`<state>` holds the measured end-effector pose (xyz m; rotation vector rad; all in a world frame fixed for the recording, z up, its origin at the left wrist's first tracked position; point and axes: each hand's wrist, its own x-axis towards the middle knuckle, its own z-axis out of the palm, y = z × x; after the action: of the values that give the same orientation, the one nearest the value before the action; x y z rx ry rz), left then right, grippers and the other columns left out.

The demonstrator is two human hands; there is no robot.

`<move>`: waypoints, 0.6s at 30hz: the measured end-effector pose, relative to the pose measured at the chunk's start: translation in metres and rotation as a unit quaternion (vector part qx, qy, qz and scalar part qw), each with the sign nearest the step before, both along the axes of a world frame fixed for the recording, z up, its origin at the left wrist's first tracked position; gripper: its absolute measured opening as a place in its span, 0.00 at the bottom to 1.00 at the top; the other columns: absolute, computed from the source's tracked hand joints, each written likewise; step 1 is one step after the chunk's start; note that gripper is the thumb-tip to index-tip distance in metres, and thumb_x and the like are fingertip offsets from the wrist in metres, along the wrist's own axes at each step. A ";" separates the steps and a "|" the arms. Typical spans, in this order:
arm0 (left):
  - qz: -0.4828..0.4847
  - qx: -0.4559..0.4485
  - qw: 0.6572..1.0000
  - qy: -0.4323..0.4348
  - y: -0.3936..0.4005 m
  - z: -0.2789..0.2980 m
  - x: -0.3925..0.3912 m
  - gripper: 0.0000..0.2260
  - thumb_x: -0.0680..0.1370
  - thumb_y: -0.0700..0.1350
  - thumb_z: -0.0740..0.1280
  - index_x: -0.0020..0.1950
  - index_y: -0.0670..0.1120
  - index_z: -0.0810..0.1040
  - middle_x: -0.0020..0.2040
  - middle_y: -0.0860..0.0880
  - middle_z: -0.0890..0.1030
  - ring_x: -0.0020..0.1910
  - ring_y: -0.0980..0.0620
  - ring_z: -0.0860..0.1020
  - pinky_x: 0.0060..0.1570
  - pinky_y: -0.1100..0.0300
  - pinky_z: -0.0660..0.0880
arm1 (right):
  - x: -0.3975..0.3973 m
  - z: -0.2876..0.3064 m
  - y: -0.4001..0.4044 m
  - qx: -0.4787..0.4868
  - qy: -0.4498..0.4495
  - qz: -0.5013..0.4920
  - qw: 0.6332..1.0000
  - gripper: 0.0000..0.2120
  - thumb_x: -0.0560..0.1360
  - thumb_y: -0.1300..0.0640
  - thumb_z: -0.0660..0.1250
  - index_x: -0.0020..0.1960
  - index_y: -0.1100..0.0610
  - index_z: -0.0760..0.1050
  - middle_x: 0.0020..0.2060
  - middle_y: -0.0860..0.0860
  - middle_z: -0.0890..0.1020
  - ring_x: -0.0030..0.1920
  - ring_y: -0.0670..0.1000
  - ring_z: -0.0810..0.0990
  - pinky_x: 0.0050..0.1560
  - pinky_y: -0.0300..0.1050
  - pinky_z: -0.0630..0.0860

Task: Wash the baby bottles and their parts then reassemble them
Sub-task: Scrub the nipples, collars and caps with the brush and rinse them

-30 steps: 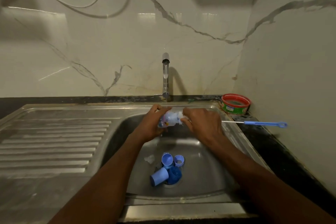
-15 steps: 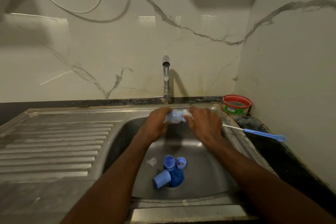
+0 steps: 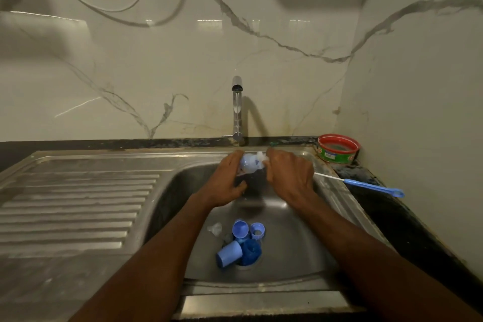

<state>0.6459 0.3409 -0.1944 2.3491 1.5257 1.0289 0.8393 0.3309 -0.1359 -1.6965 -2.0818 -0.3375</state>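
Left hand (image 3: 226, 180) curled around a pale blue baby bottle (image 3: 250, 162), right hand (image 3: 288, 174) gripping a bottle brush (image 3: 366, 185) by its wire stem, foam at the bottle mouth, above the sink (image 3: 300, 248). Below, near the drain: blue caps (image 3: 229, 253), a ring (image 3: 257, 230), a clear teat (image 3: 214, 228).

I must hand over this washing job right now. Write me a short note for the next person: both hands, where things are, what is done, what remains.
Left hand grips the pale blue baby bottle over the steel sink; right hand pinches something white and sudsy at its end.
Blue cups and ring lie by the drain; long blue-handled brush rests on the sink's right edge.
Done: bottles taken apart.
Left: finish washing, reassemble.
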 end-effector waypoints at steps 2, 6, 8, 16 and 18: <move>0.029 0.054 0.998 -0.001 0.003 0.011 0.001 0.26 0.76 0.42 0.75 0.72 0.46 0.71 0.68 0.45 0.75 0.67 0.51 0.73 0.67 0.56 0.69 | 0.004 -0.001 0.001 -0.003 0.007 -0.011 1.000 0.14 0.77 0.47 0.68 0.61 0.47 0.74 0.50 0.50 0.83 0.47 0.55 0.83 0.41 0.47 0.74; 0.111 0.120 0.984 0.077 0.013 0.013 -0.015 0.29 0.66 0.57 0.80 0.61 0.50 0.73 0.57 0.49 0.76 0.53 0.51 0.74 0.49 0.56 0.75 | 0.007 -0.003 -0.007 -0.001 -0.039 0.075 0.996 0.14 0.79 0.44 0.65 0.62 0.45 0.75 0.51 0.49 0.83 0.49 0.53 0.82 0.41 0.45 0.70; 0.152 0.122 0.974 0.114 0.010 0.007 -0.017 0.37 0.62 0.63 0.80 0.65 0.52 0.70 0.60 0.49 0.73 0.56 0.51 0.72 0.50 0.54 0.76 | 0.003 -0.004 -0.021 0.004 -0.076 0.115 0.990 0.15 0.80 0.43 0.64 0.64 0.44 0.76 0.54 0.49 0.83 0.53 0.53 0.82 0.43 0.45 0.66; 0.016 -0.038 0.999 0.020 0.005 -0.006 -0.007 0.43 0.72 0.50 0.78 0.81 0.47 0.59 0.77 0.45 0.67 0.75 0.47 0.67 0.74 0.46 0.66 | -0.001 -0.005 -0.010 -0.004 -0.004 0.055 0.998 0.14 0.80 0.46 0.65 0.64 0.47 0.74 0.55 0.50 0.82 0.51 0.55 0.82 0.48 0.50 0.78; 0.017 -0.026 0.999 0.022 0.004 -0.006 -0.004 0.38 0.76 0.47 0.75 0.80 0.47 0.59 0.78 0.45 0.65 0.76 0.47 0.65 0.75 0.48 0.64 | 0.002 -0.003 -0.007 -0.006 0.011 0.024 1.000 0.13 0.79 0.46 0.66 0.62 0.47 0.74 0.51 0.50 0.83 0.48 0.55 0.83 0.44 0.48 0.77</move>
<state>0.6418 0.3451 -0.2006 2.3349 1.5927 0.9383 0.8410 0.3241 -0.1393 -1.6462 -2.1097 -0.2921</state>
